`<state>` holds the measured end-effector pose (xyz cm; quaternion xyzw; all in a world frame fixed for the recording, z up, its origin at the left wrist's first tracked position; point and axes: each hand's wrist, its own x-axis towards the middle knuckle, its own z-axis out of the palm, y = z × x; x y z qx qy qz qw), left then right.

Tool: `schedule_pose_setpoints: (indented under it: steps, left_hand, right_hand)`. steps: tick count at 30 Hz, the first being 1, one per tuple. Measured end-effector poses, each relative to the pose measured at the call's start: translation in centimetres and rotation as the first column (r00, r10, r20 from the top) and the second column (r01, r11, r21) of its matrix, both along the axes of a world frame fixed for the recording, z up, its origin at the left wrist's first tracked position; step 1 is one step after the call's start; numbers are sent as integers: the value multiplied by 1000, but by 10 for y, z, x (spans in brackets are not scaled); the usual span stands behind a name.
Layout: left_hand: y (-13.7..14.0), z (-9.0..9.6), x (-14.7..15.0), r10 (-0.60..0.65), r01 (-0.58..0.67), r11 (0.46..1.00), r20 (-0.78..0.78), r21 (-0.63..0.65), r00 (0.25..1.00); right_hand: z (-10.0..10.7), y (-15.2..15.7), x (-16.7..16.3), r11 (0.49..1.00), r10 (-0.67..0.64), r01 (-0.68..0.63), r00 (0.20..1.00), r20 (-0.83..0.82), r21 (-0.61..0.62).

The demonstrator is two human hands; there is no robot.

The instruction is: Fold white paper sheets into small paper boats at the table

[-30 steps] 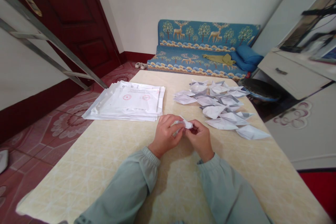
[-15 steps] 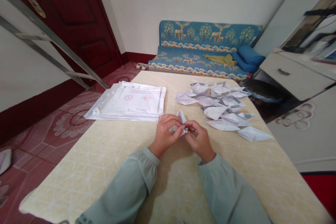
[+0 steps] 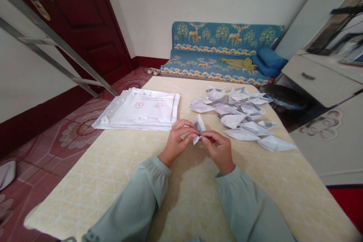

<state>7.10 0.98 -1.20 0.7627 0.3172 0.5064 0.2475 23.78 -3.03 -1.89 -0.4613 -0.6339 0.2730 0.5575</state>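
Between my hands is a small folded paper boat (image 3: 199,123), its pointed end aimed away from me. My left hand (image 3: 179,140) pinches its left side between thumb and fingers. From the right, my right hand (image 3: 219,149) grips the near part the same way, and the fingertips of both hands almost meet. The fingers hide some of the folds. Just beyond and to the right lie several finished-looking paper boats (image 3: 241,132) in loose, overlapping rows. To the left rests a stack of white paper sheets (image 3: 147,111), the top one bearing red round stamps.
The table (image 3: 113,181) has a pale yellow patterned cover. Behind it stands a blue sofa (image 3: 204,62) with a yellow-green cloth (image 3: 238,62). A metal ladder (image 3: 56,41) leans at left near a dark red door (image 3: 73,11). A white cabinet (image 3: 320,79) stands at right.
The hands have drawn slightly apart and the right fingers have straightened along the paper. More of the boat's far point now shows, opened wider.
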Motion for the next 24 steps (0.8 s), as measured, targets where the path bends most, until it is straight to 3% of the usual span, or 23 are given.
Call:
schedule_pose_setpoints:
  steps: [7,15,24]
  left_hand:
    - [6,-2,-2,-57,58,998,-11,18,998]
    - [3,-1,0,-20,20,1000,33,-10,999]
    - [-2,2,2,-20,20,1000,-14,-3,1000]
  right_hand:
    - [1,0,-1,1000,4,-5,999,-39,-11]
    - [2,2,-3,999,35,-35,995,-97,1]
    - [4,0,-5,999,-25,26,996,-82,18]
